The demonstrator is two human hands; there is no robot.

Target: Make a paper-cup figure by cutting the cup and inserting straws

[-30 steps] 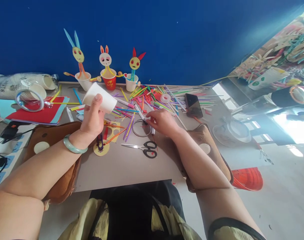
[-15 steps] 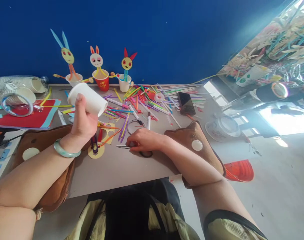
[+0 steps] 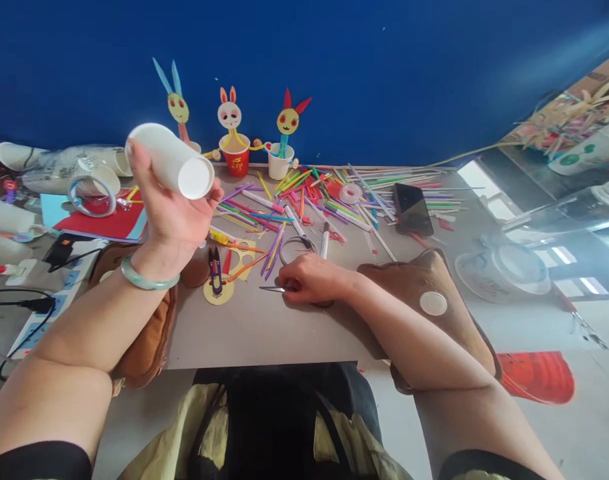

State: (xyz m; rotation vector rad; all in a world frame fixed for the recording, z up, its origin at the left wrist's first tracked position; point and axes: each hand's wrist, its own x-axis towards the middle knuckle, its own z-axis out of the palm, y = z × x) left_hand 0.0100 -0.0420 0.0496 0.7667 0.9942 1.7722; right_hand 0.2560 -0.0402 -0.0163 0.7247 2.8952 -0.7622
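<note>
My left hand is raised over the left of the table, wrapped round a white paper cup. The cup is tilted, its closed base turned to the right. My right hand lies low on the table, fingers closed over the scissors. Only the blade tips and a bit of black handle show; the rest is hidden under the hand. Just behind it are a thin dark ring and a white marker. Dark thread snips rest on a pale yellow disc.
Three rabbit-faced figures stand in cups, the middle cup red, by the blue wall. Colourful sticks, a tape roll and a phone cover the back. Brown cushions flank the work area. Bagged cups lie left.
My right hand has come down from near the dark ring onto the scissors and closed on them. My left hand has lifted the cup and turned its base towards view.
</note>
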